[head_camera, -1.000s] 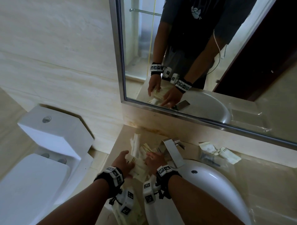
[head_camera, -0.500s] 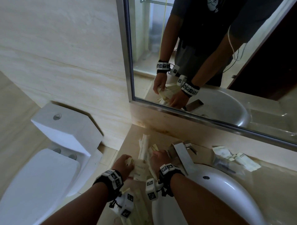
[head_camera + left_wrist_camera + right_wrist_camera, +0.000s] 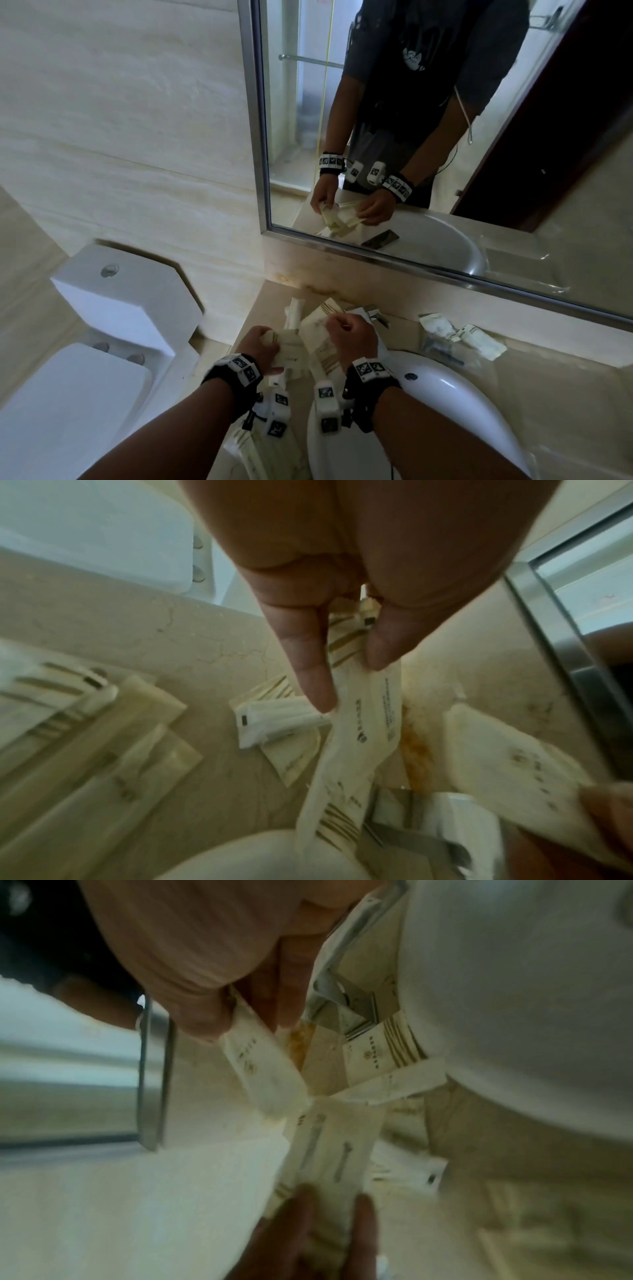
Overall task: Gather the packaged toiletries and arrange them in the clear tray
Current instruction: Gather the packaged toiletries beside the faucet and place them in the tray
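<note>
Cream paper packets of toiletries lie on the beige counter left of the sink. My left hand [image 3: 265, 344] [image 3: 349, 680] pinches a long white printed packet [image 3: 363, 737] between thumb and forefinger. My right hand [image 3: 351, 330] [image 3: 243, 1026] pinches another cream packet [image 3: 263, 1069] just beside it, above the counter. Loose packets [image 3: 274, 723] stay on the counter beneath, and a stack [image 3: 253, 445] lies nearer me. Two more packets [image 3: 459, 334] sit right of the tap on something clear; I cannot tell whether it is the tray.
The white sink basin [image 3: 445, 411] is right of my hands, with the metal tap [image 3: 375, 313] behind my right hand. A mirror [image 3: 445, 137] hangs over the counter. A white toilet [image 3: 102, 325] stands to the left, below the counter's edge.
Both hands were down in the pile of packets; now each holds a packet lifted off the counter and the hands are slightly apart. The head view has shifted.
</note>
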A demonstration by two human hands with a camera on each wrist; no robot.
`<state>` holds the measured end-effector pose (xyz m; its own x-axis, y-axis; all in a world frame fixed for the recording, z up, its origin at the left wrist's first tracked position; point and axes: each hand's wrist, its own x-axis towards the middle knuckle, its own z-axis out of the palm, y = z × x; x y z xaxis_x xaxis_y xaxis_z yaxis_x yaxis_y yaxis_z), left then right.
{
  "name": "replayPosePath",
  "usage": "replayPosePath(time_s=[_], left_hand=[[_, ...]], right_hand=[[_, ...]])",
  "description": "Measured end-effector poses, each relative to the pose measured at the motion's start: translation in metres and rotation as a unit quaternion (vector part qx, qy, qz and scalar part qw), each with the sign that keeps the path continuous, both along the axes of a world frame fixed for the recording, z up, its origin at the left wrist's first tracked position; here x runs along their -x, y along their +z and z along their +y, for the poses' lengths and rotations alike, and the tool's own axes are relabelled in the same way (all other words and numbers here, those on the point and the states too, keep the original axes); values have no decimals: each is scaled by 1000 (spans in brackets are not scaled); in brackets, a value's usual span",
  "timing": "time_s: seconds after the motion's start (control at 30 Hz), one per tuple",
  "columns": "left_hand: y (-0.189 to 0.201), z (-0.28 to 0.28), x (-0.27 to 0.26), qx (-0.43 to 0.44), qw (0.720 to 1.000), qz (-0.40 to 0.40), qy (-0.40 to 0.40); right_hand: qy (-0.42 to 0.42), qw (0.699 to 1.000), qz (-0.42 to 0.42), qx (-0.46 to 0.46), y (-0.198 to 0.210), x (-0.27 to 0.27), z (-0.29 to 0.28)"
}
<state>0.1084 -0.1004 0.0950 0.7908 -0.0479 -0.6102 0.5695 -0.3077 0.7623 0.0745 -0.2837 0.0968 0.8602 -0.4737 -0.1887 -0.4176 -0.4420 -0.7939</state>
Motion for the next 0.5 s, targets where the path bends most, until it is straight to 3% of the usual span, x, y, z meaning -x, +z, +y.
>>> replayPosePath(time_s=[0.07,0.13,0.23,0.4,0.5], left_hand=[[8,-6,5,44,999,2,10],[16,-15,11,90,995,9,30],[29,-29,19,154,987,21,45],[42,-46,31,171,985,13,16],[55,-55,42,159,987,32,-6]], right_hand=[[-66,991,-25,-117,6,7,0],[-71,981,-19,-181,8,16,4],[-31,989,27,-141,8,30,5],[-1,992,85,-96,19,54,-4],[-33,984,73,-162,28,66,-12]])
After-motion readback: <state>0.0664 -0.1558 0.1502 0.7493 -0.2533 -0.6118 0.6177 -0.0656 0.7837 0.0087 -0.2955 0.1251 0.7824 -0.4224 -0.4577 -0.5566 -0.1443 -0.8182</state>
